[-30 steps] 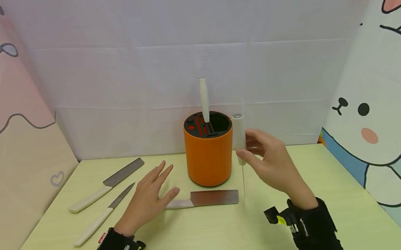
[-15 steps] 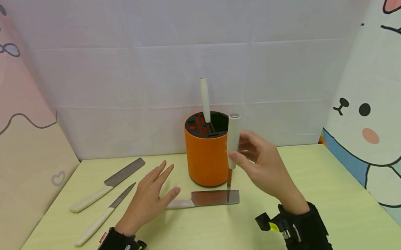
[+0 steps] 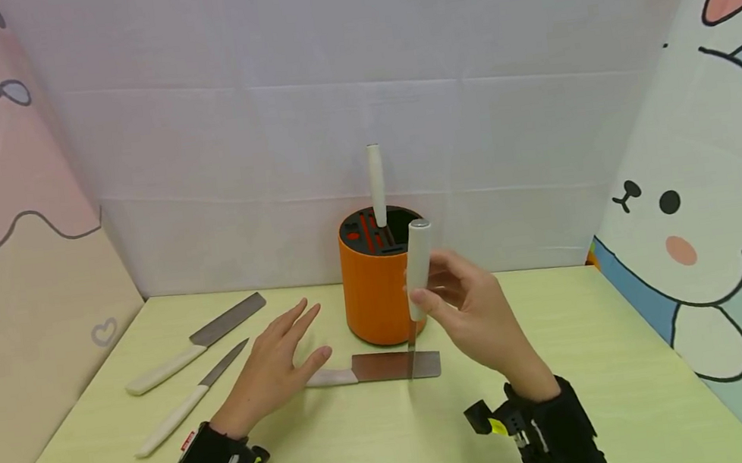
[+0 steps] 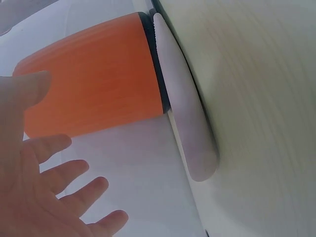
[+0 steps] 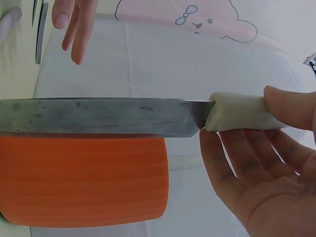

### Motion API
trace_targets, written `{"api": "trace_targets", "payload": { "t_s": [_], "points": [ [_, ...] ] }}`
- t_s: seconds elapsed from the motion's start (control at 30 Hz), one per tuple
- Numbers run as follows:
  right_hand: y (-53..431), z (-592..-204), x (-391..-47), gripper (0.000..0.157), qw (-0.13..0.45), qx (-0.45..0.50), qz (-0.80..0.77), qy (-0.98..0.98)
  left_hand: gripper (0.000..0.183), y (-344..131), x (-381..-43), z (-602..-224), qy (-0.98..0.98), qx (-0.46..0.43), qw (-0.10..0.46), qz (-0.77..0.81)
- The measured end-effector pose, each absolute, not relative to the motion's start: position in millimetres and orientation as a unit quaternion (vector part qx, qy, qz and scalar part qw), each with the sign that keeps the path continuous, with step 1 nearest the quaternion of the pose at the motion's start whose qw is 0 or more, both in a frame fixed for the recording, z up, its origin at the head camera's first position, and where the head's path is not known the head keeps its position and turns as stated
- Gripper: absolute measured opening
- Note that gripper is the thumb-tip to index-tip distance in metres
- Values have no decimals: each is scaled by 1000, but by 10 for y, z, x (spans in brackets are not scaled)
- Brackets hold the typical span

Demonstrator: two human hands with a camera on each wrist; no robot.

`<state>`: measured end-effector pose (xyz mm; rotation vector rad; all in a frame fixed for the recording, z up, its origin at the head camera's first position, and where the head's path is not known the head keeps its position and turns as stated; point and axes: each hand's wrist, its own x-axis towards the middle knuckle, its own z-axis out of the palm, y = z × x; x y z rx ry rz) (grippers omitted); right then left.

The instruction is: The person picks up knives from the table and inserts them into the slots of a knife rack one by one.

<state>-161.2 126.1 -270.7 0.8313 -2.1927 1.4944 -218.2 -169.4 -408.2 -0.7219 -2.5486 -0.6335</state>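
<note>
My right hand (image 3: 473, 315) pinches the white handle of a kitchen knife (image 3: 420, 268) between thumb and fingers. Its blade points down, close in front of the orange knife holder (image 3: 375, 300), and overlaps a cleaver (image 3: 386, 366) lying flat on the table. In the right wrist view the knife's broad, spotted blade (image 5: 98, 117) shows in full length beside the handle. My left hand (image 3: 277, 368) hovers with spread fingers near the cleaver's handle and holds nothing. Another white-handled knife (image 3: 376, 185) stands upright in the holder's slotted black top.
Left of my left hand lie a wide-bladed knife (image 3: 230, 320) and a narrow pointed knife (image 3: 191, 405), handles toward the near left. A pale cloth wall (image 3: 266, 159) rises behind the table (image 3: 368, 446), with printed panels at both sides.
My right hand has moved left with the knife, from beside the holder to in front of it, and the blade has turned to show its side more. The left hand stays put.
</note>
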Motion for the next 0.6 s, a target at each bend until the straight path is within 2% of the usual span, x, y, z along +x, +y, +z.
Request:
{"api": "trace_targets", "payload": {
  "t_s": [0.3,0.6],
  "points": [
    [1266,-2703,-1609,33,179,289,531,-776,64,-1656,-2148,-4016,-910,-255,202,-257],
    [1273,-2723,-1610,34,174,287,532,-777,56,-1512,-2044,-3659,-878,-271,216,-329]
  ]
}}
